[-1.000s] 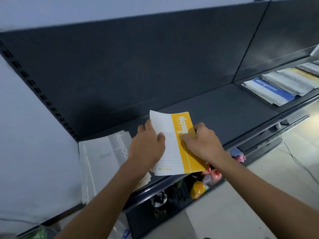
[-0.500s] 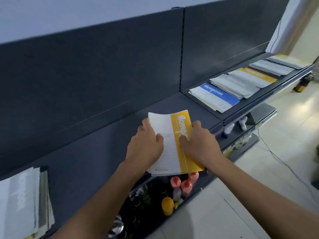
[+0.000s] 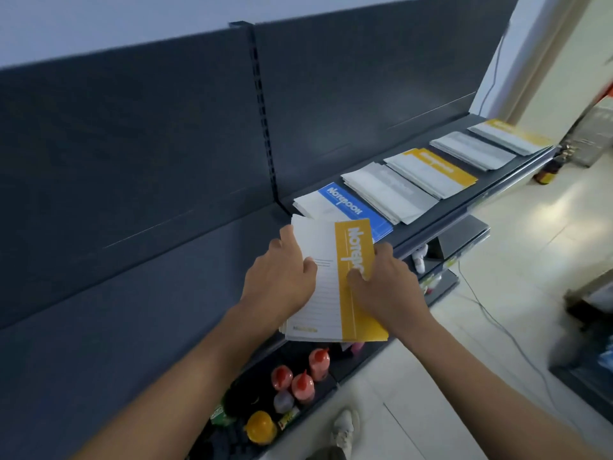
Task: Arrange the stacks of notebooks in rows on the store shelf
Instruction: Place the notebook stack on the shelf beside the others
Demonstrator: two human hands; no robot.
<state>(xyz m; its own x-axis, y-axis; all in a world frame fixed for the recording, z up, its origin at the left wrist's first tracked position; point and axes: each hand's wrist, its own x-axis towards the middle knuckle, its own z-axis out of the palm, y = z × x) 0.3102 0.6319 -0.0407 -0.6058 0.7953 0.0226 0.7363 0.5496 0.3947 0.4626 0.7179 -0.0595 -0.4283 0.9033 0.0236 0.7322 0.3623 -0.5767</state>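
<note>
Row is forming along the right bay of the shelf (image 3: 166,310): five stacks are already lying side by side there. Nearest is the blue stack (image 3: 351,207), then a grey stack (image 3: 388,190), a yellow stack (image 3: 431,167), a second grey (image 3: 471,149) and a far yellow (image 3: 510,136).

Sixth stack is not yet placed. The held stack (image 3: 335,303) is hanging over the shelf's front edge, just beside the blue stack, with its far corner overlapping the blue one in view. Cannot tell whether it is resting on the shelf.

Left hand (image 3: 282,277) is gripping its left side, thumb on the cover, fingers curled round the edge. Right hand (image 3: 384,283) is gripping its right side, thumb pressing the yellow band.

Judging progress: the row is looking well along, and setting this stack down next in line is what is left here. The left bay is showing no stacks; how many more are waiting cannot be told.

Writing: the blue cover is reading "Notebook". The held cover is showing the same word, its end hidden by the right thumb. Small print at its near corner is too small to read. Bottles (image 3: 302,383) below are showing no legible labels.
</note>
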